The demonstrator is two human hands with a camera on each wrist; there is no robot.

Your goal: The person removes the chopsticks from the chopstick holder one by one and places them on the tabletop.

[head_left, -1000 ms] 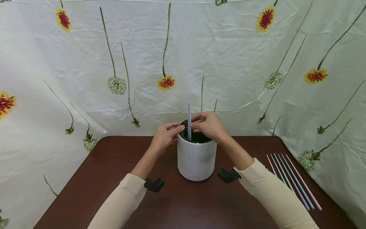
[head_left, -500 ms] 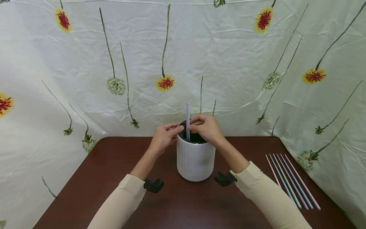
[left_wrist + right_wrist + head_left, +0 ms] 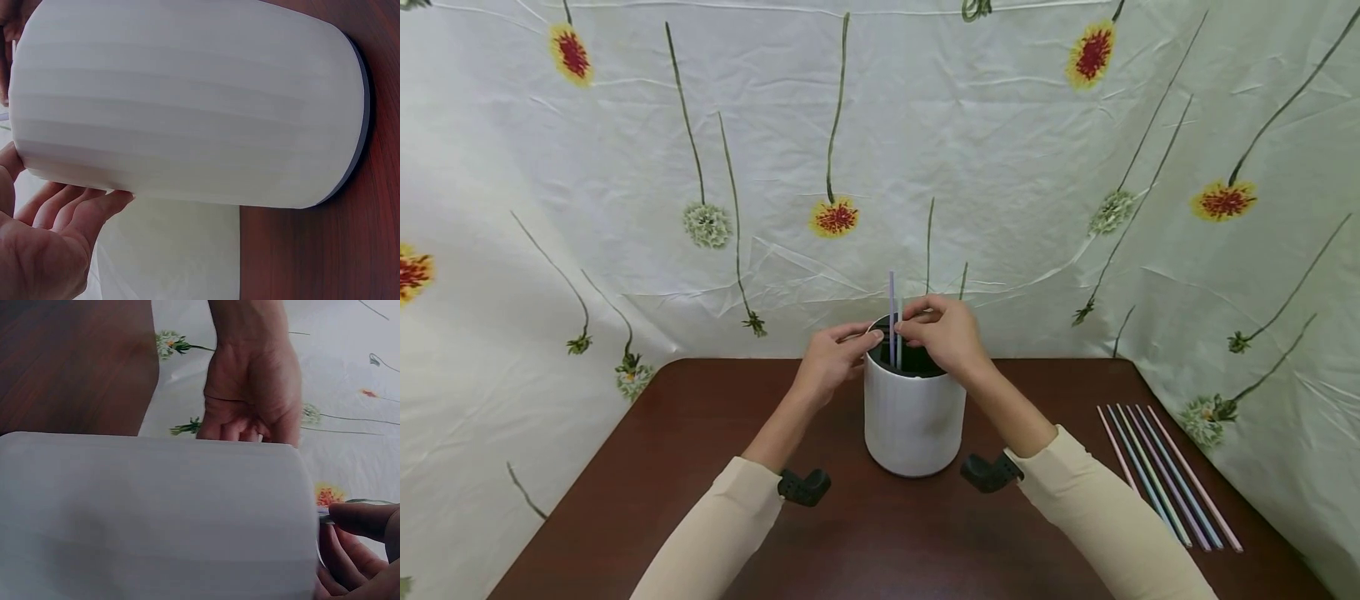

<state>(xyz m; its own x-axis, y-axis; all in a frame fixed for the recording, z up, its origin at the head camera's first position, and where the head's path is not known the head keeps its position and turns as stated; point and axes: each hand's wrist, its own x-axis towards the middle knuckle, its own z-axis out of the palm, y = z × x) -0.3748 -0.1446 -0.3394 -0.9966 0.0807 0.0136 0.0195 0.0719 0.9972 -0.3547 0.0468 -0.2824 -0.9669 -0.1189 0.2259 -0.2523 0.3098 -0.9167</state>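
Note:
A white cylindrical utensil holder [image 3: 913, 425] with a black inside stands upright on the dark red-brown table [image 3: 865, 542]. My left hand [image 3: 833, 357] holds its rim at the left, thumb over the edge and fingers along the outer wall, as the left wrist view also shows. Over the opening, my right hand [image 3: 946, 335] pinches slim pastel chopsticks between thumb and fingers. One is a purple chopstick [image 3: 891, 292]; just right of it is a pale greenish chopstick [image 3: 899, 354]. Both stand nearly upright, lower ends inside the holder. In the right wrist view, the right fingers [image 3: 359, 519] are at the holder's mouth.
Several more pastel chopsticks [image 3: 1183, 483] lie side by side on the table at the right, partly behind the right sleeve [image 3: 1105, 517]. A white flower-printed cloth [image 3: 760, 167] hangs behind and along both sides of the table.
The two chopsticks, close together before, now show a narrow gap between them; the pale one's top sits lower than the purple one's. The right hand shifted slightly left; the left hand stays at the rim.

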